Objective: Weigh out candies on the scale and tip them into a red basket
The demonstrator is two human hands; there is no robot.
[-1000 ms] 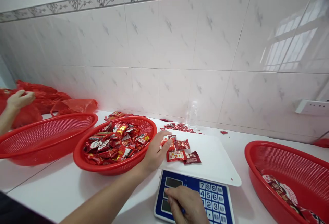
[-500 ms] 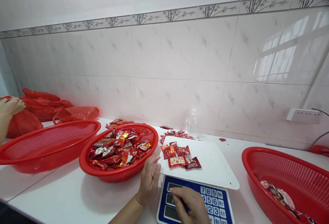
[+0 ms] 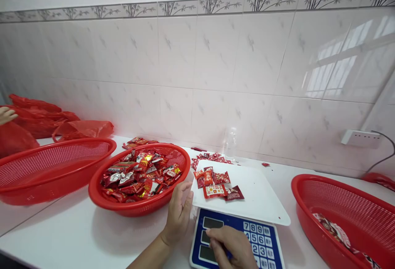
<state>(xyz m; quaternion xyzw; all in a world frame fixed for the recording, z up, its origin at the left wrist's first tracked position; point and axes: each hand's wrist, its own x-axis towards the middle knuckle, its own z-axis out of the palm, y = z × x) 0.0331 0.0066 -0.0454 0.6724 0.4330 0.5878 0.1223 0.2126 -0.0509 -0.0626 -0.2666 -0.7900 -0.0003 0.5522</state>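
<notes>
On the white countertop [image 3: 77, 236], the blue-faced electronic scale [image 3: 236, 242] sits at the near edge, with a small cluster of red wrapped candies [image 3: 217, 182] on its white weighing platter [image 3: 259, 199]. The left hand [image 3: 179, 211] rests just left of the platter, between it and the round red plastic basket of candies [image 3: 140, 178]. The right hand [image 3: 230, 246] lies on the scale's front panel. Further left stands another red mesh basket [image 3: 52, 168], with red plastic bags [image 3: 46, 119] behind it against the tiled wall [image 3: 216, 63]. Far right sits a third red basket [image 3: 345, 215]. Loose candies [image 3: 210, 156] lie behind the platter.
</notes>
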